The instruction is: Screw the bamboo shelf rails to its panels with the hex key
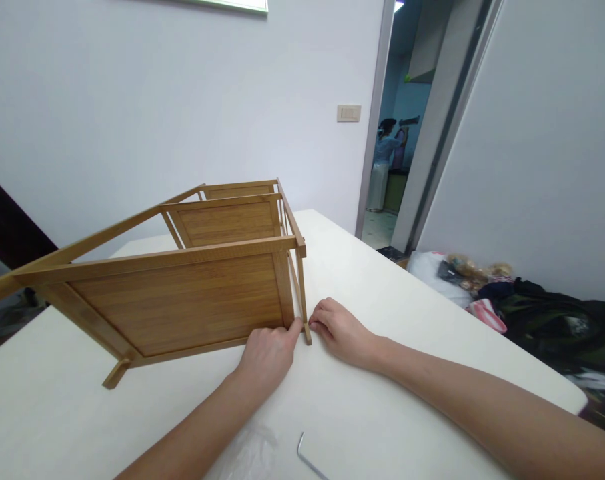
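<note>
A brown wooden shelf rack (pixel 182 303) lies on its side on the white table, its panels standing upright. My left hand (pixel 269 357) is closed on the lower right corner of the nearest panel, with thumb and forefinger against the frame by the leg. Just right of that leg, my right hand (pixel 343 335) has its fingers pinched together close to the wood. Whatever sits between those fingertips is hidden or too small to name. Nearer to me, a silver hex key (pixel 309 459) rests on the table, cut off by the bottom edge of the view.
Clear plastic wrap (pixel 249 450) lies by my left forearm on the white table (pixel 407 407). Bags and clothes (pixel 532 327) are piled beyond the table's right edge. Through the doorway at the back, a person (pixel 385 160) stands in another room.
</note>
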The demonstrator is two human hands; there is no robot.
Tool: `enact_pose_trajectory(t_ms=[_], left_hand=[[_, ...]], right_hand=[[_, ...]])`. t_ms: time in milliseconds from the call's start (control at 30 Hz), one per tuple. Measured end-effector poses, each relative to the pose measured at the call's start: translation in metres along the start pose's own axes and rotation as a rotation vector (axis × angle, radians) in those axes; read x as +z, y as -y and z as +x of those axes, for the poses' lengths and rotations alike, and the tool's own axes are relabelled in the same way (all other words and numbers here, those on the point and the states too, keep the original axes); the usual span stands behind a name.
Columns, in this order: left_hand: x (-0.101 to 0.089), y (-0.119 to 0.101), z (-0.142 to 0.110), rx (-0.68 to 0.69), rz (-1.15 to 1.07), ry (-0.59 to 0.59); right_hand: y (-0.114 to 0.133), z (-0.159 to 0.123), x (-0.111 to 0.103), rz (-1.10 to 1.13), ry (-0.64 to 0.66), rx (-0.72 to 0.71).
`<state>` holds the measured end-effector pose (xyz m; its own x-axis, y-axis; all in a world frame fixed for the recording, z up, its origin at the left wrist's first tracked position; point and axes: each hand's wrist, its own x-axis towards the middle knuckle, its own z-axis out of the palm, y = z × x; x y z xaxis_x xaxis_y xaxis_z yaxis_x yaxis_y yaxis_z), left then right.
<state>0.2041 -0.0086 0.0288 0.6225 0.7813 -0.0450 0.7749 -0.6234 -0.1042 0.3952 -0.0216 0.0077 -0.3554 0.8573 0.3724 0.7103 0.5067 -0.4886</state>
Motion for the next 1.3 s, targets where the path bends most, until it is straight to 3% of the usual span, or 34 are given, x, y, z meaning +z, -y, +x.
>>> enact_pose_trajectory(t_ms=[1300], left_hand=[[0.0035, 0.0002, 0.0, -0.007, 0.014, -0.015]], right_hand=[[0.0034, 0.002, -0.0003, -0.109, 0.003, 0.0]])
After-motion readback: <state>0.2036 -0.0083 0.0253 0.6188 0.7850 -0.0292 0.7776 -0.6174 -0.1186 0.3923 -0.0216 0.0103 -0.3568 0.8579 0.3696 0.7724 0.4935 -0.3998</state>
